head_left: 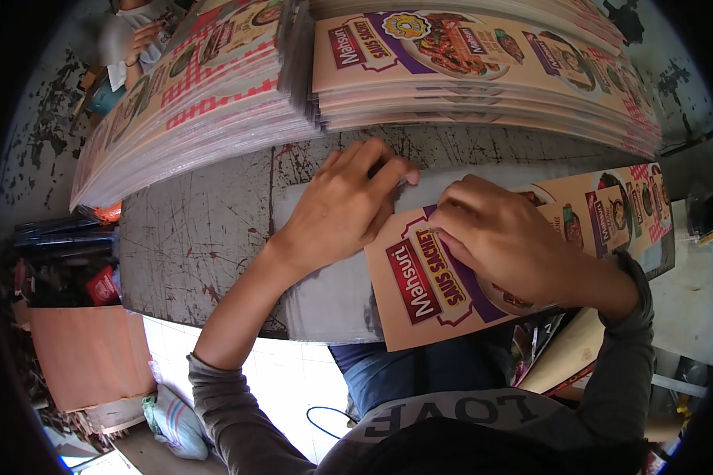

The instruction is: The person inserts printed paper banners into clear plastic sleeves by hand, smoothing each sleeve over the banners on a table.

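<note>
A long printed card sheet (396, 317) with "Mahsuri Saus Sachet" lettering lies slanted across the worktable, its near left corner jutting past the edge. My right hand (507, 237) rests on it, fingers curled and closed by its far edge, thumb over the print. Just left of the card, my left hand (345, 194) is bent with fingertips drawn together; what they pinch, if anything, is too small to make out. A clear plastic sheet or sleeve (325, 305) lies flat beneath my left wrist and reaches under the card.
Tall stacks of printed cards stand along the far side, one left (206, 119) and one right (483, 95). The scratched grey table (190, 261) has a curved-looking front edge. A cardboard box (91, 348) sits below left. Another person (139, 36) is at the far left.
</note>
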The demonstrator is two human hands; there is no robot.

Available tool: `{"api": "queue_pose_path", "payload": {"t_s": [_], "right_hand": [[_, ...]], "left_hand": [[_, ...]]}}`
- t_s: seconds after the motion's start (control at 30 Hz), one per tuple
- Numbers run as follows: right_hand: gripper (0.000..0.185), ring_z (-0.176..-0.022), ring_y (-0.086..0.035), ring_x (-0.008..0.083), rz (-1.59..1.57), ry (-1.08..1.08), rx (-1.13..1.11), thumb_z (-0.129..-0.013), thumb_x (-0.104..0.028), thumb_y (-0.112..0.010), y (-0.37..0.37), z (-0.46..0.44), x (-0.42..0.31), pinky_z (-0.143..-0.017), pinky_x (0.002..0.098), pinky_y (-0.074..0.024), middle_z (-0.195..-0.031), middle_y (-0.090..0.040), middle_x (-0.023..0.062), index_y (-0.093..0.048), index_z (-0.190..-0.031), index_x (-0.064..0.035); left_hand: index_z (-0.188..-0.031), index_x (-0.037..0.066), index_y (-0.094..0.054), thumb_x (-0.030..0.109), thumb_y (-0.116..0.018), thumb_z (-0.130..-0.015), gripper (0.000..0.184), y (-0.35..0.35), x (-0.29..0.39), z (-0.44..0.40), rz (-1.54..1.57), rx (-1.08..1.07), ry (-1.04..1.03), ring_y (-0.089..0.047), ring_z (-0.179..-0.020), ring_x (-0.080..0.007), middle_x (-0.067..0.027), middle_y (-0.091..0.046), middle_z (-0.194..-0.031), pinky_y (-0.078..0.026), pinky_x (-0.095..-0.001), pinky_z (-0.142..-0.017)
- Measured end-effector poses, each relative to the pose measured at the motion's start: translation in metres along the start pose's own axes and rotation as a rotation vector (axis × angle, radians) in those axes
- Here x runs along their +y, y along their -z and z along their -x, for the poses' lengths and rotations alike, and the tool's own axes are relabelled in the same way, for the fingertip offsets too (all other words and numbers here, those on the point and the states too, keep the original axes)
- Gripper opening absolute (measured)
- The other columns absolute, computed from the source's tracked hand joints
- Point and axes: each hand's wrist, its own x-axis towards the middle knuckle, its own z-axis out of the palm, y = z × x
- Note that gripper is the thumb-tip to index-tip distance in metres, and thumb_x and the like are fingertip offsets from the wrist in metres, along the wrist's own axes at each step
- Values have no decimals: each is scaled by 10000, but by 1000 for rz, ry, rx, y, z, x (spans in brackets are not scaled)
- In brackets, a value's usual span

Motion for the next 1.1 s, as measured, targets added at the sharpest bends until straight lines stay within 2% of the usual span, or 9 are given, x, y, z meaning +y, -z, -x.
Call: {"api": "queue_pose_path", "payload": {"t_s": [0.1, 0.2, 0.37, 0.5, 0.57, 0.63, 0.9, 0.97, 1.1], "right_hand": [[130, -709, -540, 209, 103, -17, 39, -632, -60, -575, -5, 3, -10, -637, 302, -462, -736, -492, 103, -535, -719, 29], [155, -730, -535, 214, 261, -37, 76, -644, -43, -600, -10, 3, -20, -637, 331, -455, -781, -496, 88, -558, -785, 8], [119, -713, -526, 179, 414, -15, 101, -629, -95, -586, -16, -2, -24, -775, 356, -420, -721, -454, 48, -551, -728, -39], [99, -708, -523, 171, 391, -18, 72, -637, -90, -579, -17, -9, -21, -813, 360, -397, -707, -444, 41, -542, -717, -45], [109, -712, -529, 184, 350, 5, 79, -640, -74, -573, -20, -11, -15, -777, 341, -415, -707, -453, 55, -540, -731, -24], [124, -718, -532, 198, 354, 4, 40, -642, -67, -572, -19, -11, -11, -751, 333, -423, -720, -461, 67, -534, -745, -10], [206, -739, -534, 274, 284, 85, -18, -660, -33, -574, -4, -8, -4, -692, 365, -444, -785, -479, 134, -495, -836, 39], [216, -748, -531, 299, 103, -22, -29, -681, -30, -600, -5, -7, -2, -696, 379, -446, -782, -479, 141, -485, -849, 40], [200, -745, -532, 304, 16, -79, -22, -699, -25, -617, -6, -6, 0, -672, 383, -445, -780, -482, 134, -466, -818, 26]], "left_hand": [[-926, 47, -566, -66, -552, -713, 242, -1, 0, 0, -4, -1, 5, -538, -841, -284, -110, -500, -883, -437, -384, -758], [-927, 50, -567, -68, -550, -711, 246, 1, 0, 0, 0, -2, 11, -538, -842, -285, -109, -501, -884, -434, -385, -764], [-930, 50, -567, -70, -546, -713, 248, 0, 1, 0, 0, 8, -3, -539, -830, -288, -110, -499, -877, -441, -381, -745], [-969, 72, -541, -33, -572, -682, 307, -2, -3, 2, 31, -23, 28, -527, -847, -292, -108, -485, -886, -425, -393, -777], [-973, 76, -539, -34, -572, -680, 314, -2, -2, 1, 24, -16, 24, -526, -843, -297, -109, -484, -890, -425, -393, -777], [-935, 33, -559, -64, -533, -737, 223, -2, -1, -1, -2, 19, 11, -536, -809, -295, -123, -490, -851, -446, -374, -702], [-942, 35, -557, -85, -532, -712, 260, -2, 0, 0, -1, 15, 5, -531, -814, -297, -121, -486, -857, -439, -385, -723], [-943, 33, -557, -90, -531, -706, 268, -1, 1, 0, -9, 18, 6, -531, -816, -296, -121, -486, -860, -439, -386, -725], [-945, 32, -559, -87, -529, -704, 270, -2, 0, 0, -2, 26, -5, -531, -821, -288, -119, -484, -864, -440, -388, -730]]}}
